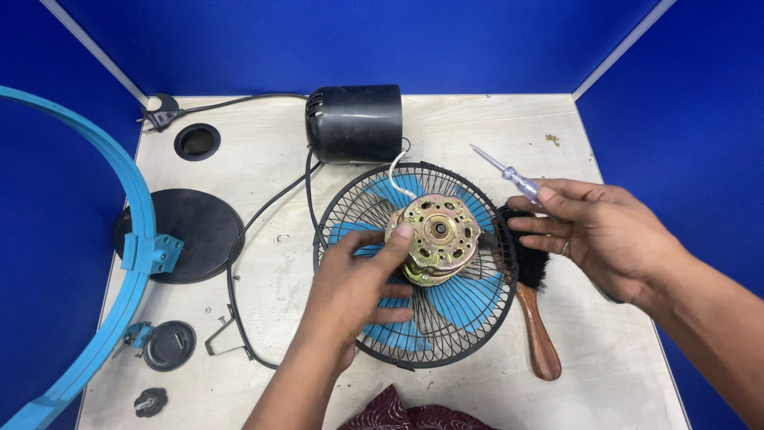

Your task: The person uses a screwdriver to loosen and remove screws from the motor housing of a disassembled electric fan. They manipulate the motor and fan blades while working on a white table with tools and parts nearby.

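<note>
My left hand (360, 287) grips a brass-coloured fan motor (436, 237) that sits on a black wire fan guard (477, 318) with blue blades (469, 299) under it. My right hand (605, 235) holds a clear-handled screwdriver (509, 177) between thumb and fingers, its tip pointing up and left, away from the motor. Just right of the guard, under my right fingers, lies a wooden-handled brush (535, 318) with black bristles. A white wire runs from the motor to the black motor housing (355, 123) behind.
A black round base plate (195, 231) lies at left beside a blue plastic ring (119, 183). A black power cord (239, 263) loops across the table. Small black caps (169, 345) and a knob (150, 400) lie near the front left. Blue partition walls surround the table.
</note>
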